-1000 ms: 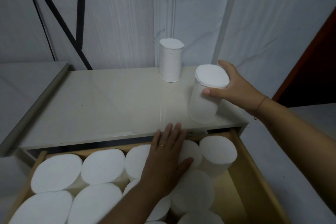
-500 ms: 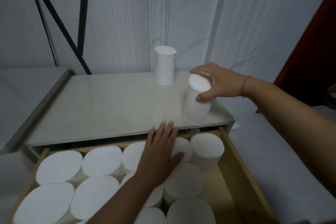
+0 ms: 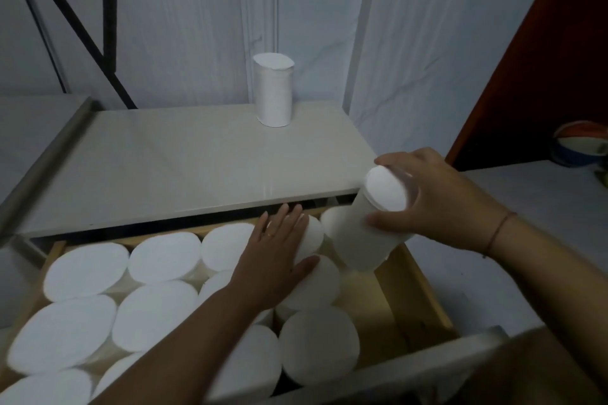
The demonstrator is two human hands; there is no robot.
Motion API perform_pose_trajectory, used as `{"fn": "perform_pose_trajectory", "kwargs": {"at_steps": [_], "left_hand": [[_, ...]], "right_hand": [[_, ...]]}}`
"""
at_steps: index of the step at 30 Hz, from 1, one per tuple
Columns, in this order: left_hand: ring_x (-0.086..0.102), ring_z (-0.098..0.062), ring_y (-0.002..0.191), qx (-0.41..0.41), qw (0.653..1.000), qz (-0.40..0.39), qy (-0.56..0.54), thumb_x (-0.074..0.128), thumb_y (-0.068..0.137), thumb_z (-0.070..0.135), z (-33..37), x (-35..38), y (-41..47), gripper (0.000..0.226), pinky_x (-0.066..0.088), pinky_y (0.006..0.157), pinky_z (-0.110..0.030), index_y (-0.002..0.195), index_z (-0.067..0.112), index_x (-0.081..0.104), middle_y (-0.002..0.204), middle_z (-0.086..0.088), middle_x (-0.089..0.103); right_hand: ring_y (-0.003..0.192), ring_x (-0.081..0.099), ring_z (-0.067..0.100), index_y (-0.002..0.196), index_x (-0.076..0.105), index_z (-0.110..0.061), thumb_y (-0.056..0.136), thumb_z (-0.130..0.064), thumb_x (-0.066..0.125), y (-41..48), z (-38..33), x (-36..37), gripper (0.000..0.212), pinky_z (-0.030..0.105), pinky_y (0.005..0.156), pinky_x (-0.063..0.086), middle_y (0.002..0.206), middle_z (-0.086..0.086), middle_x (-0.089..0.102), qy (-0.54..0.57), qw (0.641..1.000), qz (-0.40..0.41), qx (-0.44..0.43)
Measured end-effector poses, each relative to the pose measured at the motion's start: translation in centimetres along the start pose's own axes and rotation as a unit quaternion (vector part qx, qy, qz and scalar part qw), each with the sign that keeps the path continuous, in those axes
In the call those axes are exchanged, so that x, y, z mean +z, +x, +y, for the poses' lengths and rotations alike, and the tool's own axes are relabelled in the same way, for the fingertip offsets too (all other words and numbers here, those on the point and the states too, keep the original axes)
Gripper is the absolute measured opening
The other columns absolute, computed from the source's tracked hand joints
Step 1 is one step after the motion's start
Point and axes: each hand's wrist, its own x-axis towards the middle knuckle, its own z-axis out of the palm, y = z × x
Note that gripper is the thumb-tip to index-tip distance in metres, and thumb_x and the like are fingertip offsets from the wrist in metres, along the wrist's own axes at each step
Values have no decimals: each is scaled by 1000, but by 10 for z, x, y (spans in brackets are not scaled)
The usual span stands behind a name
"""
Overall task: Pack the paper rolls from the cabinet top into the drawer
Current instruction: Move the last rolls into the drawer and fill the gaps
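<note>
Curling the fingers of your right hand [image 3: 441, 204] round the tilted paper roll [image 3: 362, 240] above the gap at the right of the drawer [image 3: 421, 293], with your left hand [image 3: 279, 260] flat, fingers together, on its packed rolls [image 3: 164, 253], you risk wedging it crooked against them.

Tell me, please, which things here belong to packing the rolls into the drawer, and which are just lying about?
Job: held roll in the right hand; lone roll on the cabinet top; drawer; packed rolls under the left hand.
Lying about: striped ball, far right; black frame, back left.
</note>
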Motion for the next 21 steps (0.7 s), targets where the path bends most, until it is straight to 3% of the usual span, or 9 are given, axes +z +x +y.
{"fn": "perform_pose_trajectory", "kwargs": {"at_steps": [8,13,21], "left_hand": [[-11,-13,146,47,997,-67,-15,16,91,64,11,2,-7,73,-10,118,-36,150,26,1,160,4,-4],[-10,-13,146,47,996,-73,-18,18,91,64,13,2,-8,72,-8,119,-38,150,26,1,160,4,-4],[-8,-14,146,45,996,-68,-19,21,92,62,14,2,-8,71,-7,118,-38,150,25,3,160,3,-1]], "right_hand": [[109,44,17,125,35,-44,53,-75,56,-38,3,13,82,28,78,43,124,-5,42,-26,999,9,42],[104,43,16,124,34,-43,57,-71,61,-52,-1,25,77,29,78,46,124,-3,40,-24,998,11,63],[111,45,22,134,29,-37,61,-74,61,-44,9,71,88,34,84,48,128,4,41,-43,993,5,111]]}}
